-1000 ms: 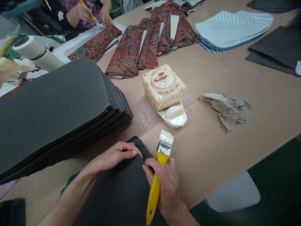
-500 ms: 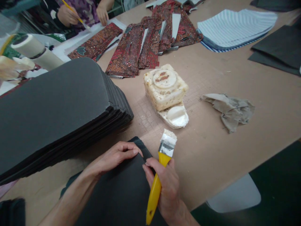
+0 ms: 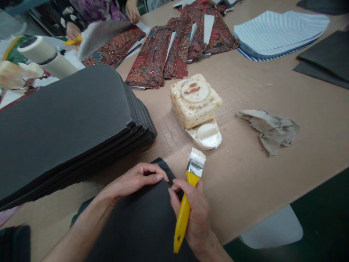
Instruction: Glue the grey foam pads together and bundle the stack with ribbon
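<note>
My left hand [image 3: 140, 179] pinches the far edge of a black sheet [image 3: 136, 225] lying in front of me, thumb against fingers. My right hand [image 3: 197, 213] has a flat paintbrush [image 3: 182, 220] tucked across it, its yellow handle pointing down and its whitish bristles up. With thumb and forefinger, that same hand also touches the sheet's edge, close to my left fingertips. A dark strip shows along the edge beyond my fingers. Just past the bristles sits a stained, cream-coloured plastic container [image 3: 196, 105] with white paste at its near opening.
A tall stack of dark rounded panels [image 3: 68, 105] stands at left. Patterned red-brown fabric pieces [image 3: 147, 58] lie at the back, striped cloth [image 3: 280, 32] at back right. A crumpled rag [image 3: 272, 129] is on the right. Across the table a co-worker's hand [image 3: 73, 32] holds a yellow-handled brush.
My hands stay at the sheet's edge, with the right fingers shifted slightly. Across the table, the co-worker's brush hand has moved lower, and a pale sheet is now lifted and blurred there.
</note>
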The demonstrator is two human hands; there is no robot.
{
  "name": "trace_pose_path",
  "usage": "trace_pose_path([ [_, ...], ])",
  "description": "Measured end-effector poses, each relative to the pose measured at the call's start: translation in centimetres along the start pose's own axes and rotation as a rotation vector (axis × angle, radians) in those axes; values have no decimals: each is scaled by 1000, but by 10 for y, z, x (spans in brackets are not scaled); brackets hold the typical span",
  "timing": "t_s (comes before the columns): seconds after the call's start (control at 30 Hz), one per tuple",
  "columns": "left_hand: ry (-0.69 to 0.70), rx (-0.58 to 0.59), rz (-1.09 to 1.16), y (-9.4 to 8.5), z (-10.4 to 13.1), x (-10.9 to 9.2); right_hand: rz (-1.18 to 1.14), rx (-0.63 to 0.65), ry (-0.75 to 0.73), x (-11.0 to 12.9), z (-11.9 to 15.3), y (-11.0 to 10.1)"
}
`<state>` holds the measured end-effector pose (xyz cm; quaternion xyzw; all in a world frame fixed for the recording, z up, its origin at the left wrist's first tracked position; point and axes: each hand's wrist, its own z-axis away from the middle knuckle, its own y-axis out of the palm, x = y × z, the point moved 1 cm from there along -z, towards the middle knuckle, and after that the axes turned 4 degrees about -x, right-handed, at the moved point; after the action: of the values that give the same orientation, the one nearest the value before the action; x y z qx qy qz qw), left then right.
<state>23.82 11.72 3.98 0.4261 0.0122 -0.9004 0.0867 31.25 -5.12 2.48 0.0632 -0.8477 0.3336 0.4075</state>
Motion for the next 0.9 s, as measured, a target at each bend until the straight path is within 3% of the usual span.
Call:
trace_pose_path([
  [0.67, -1, 3, 17, 0, -6, -1, -57, 48, 91, -2, -3, 0],
  [0.9, 24, -17, 4, 5, -5, 1, -57, 152, 259, -3, -1, 1],
])
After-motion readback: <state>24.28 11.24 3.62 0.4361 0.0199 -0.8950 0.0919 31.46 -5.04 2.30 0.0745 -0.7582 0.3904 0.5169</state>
